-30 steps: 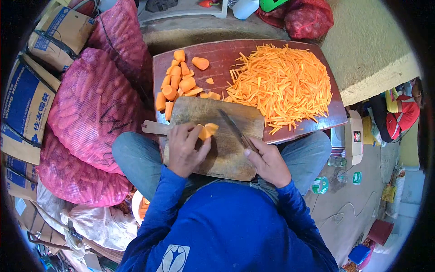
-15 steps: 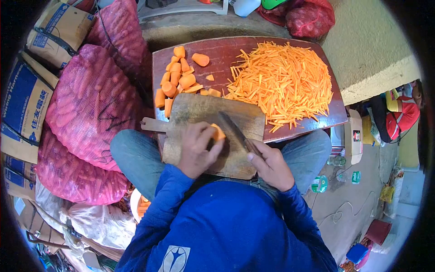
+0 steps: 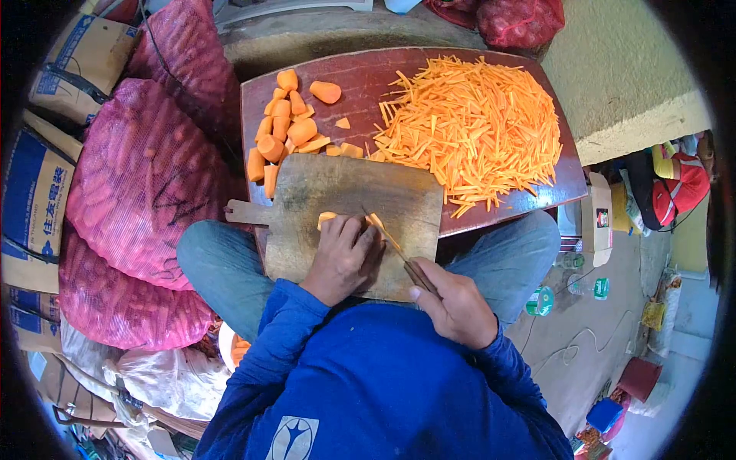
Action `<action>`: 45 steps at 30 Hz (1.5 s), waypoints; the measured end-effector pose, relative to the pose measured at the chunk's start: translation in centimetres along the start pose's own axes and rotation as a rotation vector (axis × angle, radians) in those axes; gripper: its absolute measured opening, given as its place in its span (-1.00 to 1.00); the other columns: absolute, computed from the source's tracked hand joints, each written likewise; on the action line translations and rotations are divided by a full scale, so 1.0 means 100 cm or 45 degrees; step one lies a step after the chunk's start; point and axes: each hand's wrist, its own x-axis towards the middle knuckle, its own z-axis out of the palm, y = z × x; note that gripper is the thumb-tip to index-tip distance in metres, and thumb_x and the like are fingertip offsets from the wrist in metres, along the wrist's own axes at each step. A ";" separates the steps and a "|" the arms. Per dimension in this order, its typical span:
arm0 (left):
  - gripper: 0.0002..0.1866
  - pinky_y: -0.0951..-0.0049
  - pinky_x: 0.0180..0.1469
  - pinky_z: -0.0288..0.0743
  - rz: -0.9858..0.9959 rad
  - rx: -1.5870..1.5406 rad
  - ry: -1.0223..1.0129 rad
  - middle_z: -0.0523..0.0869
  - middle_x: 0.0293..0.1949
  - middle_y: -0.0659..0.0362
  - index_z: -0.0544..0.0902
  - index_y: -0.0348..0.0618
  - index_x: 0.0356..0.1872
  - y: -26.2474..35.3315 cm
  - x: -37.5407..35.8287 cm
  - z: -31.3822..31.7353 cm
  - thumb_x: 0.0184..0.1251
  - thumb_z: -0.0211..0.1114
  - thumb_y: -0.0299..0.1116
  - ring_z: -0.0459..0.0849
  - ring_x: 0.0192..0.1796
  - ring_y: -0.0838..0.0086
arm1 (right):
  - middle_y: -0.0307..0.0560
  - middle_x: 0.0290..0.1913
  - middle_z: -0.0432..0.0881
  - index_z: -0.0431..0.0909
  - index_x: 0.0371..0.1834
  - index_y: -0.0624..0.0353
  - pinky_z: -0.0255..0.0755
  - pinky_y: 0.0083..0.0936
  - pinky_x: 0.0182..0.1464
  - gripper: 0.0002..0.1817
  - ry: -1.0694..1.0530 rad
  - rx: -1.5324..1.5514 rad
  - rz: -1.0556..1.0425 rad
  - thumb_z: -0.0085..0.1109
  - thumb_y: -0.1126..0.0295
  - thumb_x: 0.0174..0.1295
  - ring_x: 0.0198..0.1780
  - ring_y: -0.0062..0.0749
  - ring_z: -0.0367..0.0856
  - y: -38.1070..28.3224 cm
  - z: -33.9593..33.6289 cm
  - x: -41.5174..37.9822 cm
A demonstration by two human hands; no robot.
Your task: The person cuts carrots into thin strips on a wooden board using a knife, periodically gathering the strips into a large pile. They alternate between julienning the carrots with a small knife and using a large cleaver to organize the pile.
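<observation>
Left hand (image 3: 343, 259) pins carrot (image 3: 326, 218) to board (image 3: 353, 188) — right hand (image 3: 454, 303) grips knife (image 3: 416, 271) over board's right side.

Two bare-handed grips, resting side by side before the torso (image 3: 383, 376).
Left grip (image 3: 341, 257): back facing up, fingers bunching and bending downward. Right grip (image 3: 454, 305): fingers curling closed, thumb pointing forward and left. Left forearm (image 3: 272, 333) and right forearm (image 3: 512, 368): slanting inward, lying well apart.
</observation>
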 end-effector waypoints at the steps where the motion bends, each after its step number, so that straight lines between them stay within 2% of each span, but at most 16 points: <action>1: -0.72 0.07 0.11 0.44 -0.005 -0.002 0.000 0.62 -0.07 -0.02 0.72 -0.28 0.00 -0.001 -0.001 0.001 0.32 0.50 -0.41 0.60 0.01 0.04 | 0.37 -0.12 0.74 0.51 0.36 0.28 0.63 0.00 -0.08 -0.57 -0.004 -0.001 0.002 0.28 0.36 0.51 -0.08 0.35 0.77 0.000 -0.001 -0.001; 4: -0.74 0.12 0.07 0.45 -0.079 -0.060 0.025 0.63 -0.09 -0.02 0.70 -0.28 0.00 -0.007 -0.002 0.002 0.35 0.47 -0.43 0.61 -0.03 0.05 | 0.34 -0.16 0.73 0.53 0.34 0.30 0.63 -0.05 -0.10 -0.59 0.118 0.115 0.052 0.28 0.39 0.51 -0.11 0.32 0.78 0.001 -0.003 0.000; 6: -0.73 0.11 -0.03 0.45 -0.146 -0.293 0.138 0.65 -0.20 -0.01 0.71 -0.31 0.00 -0.010 0.000 -0.002 0.32 0.48 -0.50 0.61 -0.20 0.04 | 0.32 -0.19 0.71 0.54 0.33 0.29 0.61 -0.10 -0.12 -0.61 0.254 0.119 0.007 0.26 0.39 0.52 -0.14 0.31 0.77 -0.003 -0.006 0.003; 7: -0.73 0.11 -0.03 0.45 -0.142 -0.299 0.135 0.65 -0.20 -0.01 0.71 -0.31 0.00 -0.010 0.001 -0.001 0.32 0.48 -0.50 0.61 -0.20 0.04 | 0.32 -0.19 0.71 0.54 0.33 0.29 0.61 -0.10 -0.12 -0.61 0.260 0.118 0.012 0.26 0.39 0.52 -0.14 0.31 0.77 -0.004 -0.008 0.004; 9: -0.71 0.11 -0.02 0.45 -0.251 -0.029 -0.011 0.67 -0.14 0.00 0.71 -0.30 0.03 -0.010 0.004 -0.001 0.31 0.50 -0.51 0.62 -0.14 0.05 | 0.34 -0.20 0.70 0.54 0.33 0.26 0.60 -0.10 -0.13 -0.62 0.136 0.150 0.101 0.25 0.40 0.52 -0.15 0.33 0.76 -0.006 -0.013 0.007; 12: -0.67 0.13 0.01 0.46 -0.267 0.062 -0.002 0.68 -0.07 0.01 0.72 -0.29 0.06 -0.010 0.003 0.004 0.30 0.52 -0.48 0.63 -0.05 0.05 | 0.35 -0.21 0.68 0.54 0.31 0.25 0.58 -0.06 -0.13 -0.64 0.056 0.156 0.097 0.23 0.37 0.53 -0.15 0.37 0.74 0.002 -0.008 0.012; 15: -0.61 0.12 0.05 0.46 -0.210 0.003 0.085 0.69 0.02 0.00 0.72 -0.26 0.12 -0.006 0.007 0.001 0.26 0.53 -0.49 0.62 0.04 0.04 | 0.35 -0.22 0.68 0.54 0.30 0.24 0.58 -0.04 -0.13 -0.64 0.038 0.140 0.075 0.22 0.33 0.54 -0.15 0.39 0.73 0.007 -0.001 0.018; 18: -0.56 0.09 0.06 0.46 -0.151 -0.038 0.037 0.67 0.06 -0.03 0.73 -0.25 0.14 -0.014 0.002 0.005 0.21 0.55 -0.50 0.61 0.05 0.01 | 0.35 -0.21 0.69 0.53 0.29 0.24 0.57 0.02 -0.13 -0.63 -0.025 0.119 0.058 0.21 0.30 0.55 -0.13 0.41 0.73 0.006 -0.003 0.022; 22: -0.60 0.07 0.08 0.43 -0.093 -0.074 0.024 0.64 0.07 -0.02 0.74 -0.22 0.08 -0.014 -0.004 0.002 0.18 0.51 -0.49 0.60 0.06 0.05 | 0.36 -0.18 0.72 0.53 0.26 0.27 0.58 0.06 -0.14 -0.64 -0.102 0.063 0.026 0.22 0.30 0.55 -0.12 0.40 0.74 0.007 -0.007 0.013; 25: -0.56 0.05 0.15 0.46 -0.061 -0.036 0.020 0.64 0.05 -0.01 0.75 -0.24 0.06 -0.011 -0.008 0.002 0.07 0.51 -0.50 0.61 0.11 0.04 | 0.37 -0.16 0.75 0.52 0.27 0.28 0.61 0.10 -0.14 -0.62 -0.069 -0.012 -0.032 0.24 0.28 0.55 -0.12 0.39 0.76 0.005 -0.006 0.004; 27: -0.51 0.02 0.21 0.49 -0.031 0.030 -0.043 0.65 0.03 0.00 0.76 -0.28 0.05 -0.014 -0.011 0.005 -0.03 0.51 -0.48 0.61 0.15 0.04 | 0.38 -0.14 0.77 0.47 0.34 0.29 0.64 0.12 -0.14 -0.56 -0.078 -0.097 -0.026 0.25 0.27 0.54 -0.15 0.38 0.78 0.006 0.000 0.005; 30: -0.49 0.01 0.22 0.50 -0.051 -0.027 -0.072 0.65 0.01 0.00 0.76 -0.32 0.04 -0.013 -0.009 0.002 -0.06 0.48 -0.48 0.61 0.15 0.04 | 0.39 -0.14 0.78 0.42 0.41 0.28 0.63 0.16 -0.14 -0.51 -0.079 -0.139 -0.062 0.25 0.27 0.54 -0.16 0.40 0.78 0.003 0.002 0.007; 37: -0.62 0.05 0.18 0.52 -0.005 -0.017 -0.030 0.65 -0.04 0.01 0.77 -0.38 -0.04 -0.014 -0.009 0.004 0.07 0.38 -0.48 0.61 0.10 0.05 | 0.42 -0.14 0.77 0.41 0.40 0.29 0.61 0.21 -0.13 -0.53 -0.147 -0.177 0.037 0.19 0.28 0.55 -0.15 0.42 0.77 -0.001 0.003 0.018; 39: -0.66 0.07 0.17 0.52 -0.030 -0.022 -0.038 0.66 -0.07 0.00 0.78 -0.39 -0.07 -0.014 -0.008 0.002 0.09 0.35 -0.48 0.60 0.08 0.06 | 0.42 -0.14 0.77 0.41 0.40 0.29 0.61 0.21 -0.12 -0.53 -0.163 -0.175 -0.016 0.19 0.29 0.54 -0.15 0.41 0.77 0.001 0.005 0.034; 45: -0.64 0.07 0.18 0.52 0.025 0.006 -0.029 0.66 -0.13 0.02 0.78 -0.38 -0.04 -0.010 -0.006 0.004 0.12 0.33 -0.47 0.59 0.04 0.07 | 0.43 -0.16 0.75 0.41 0.38 0.30 0.62 0.16 -0.13 -0.55 -0.145 -0.184 -0.015 0.19 0.31 0.54 -0.13 0.43 0.76 -0.005 0.000 0.017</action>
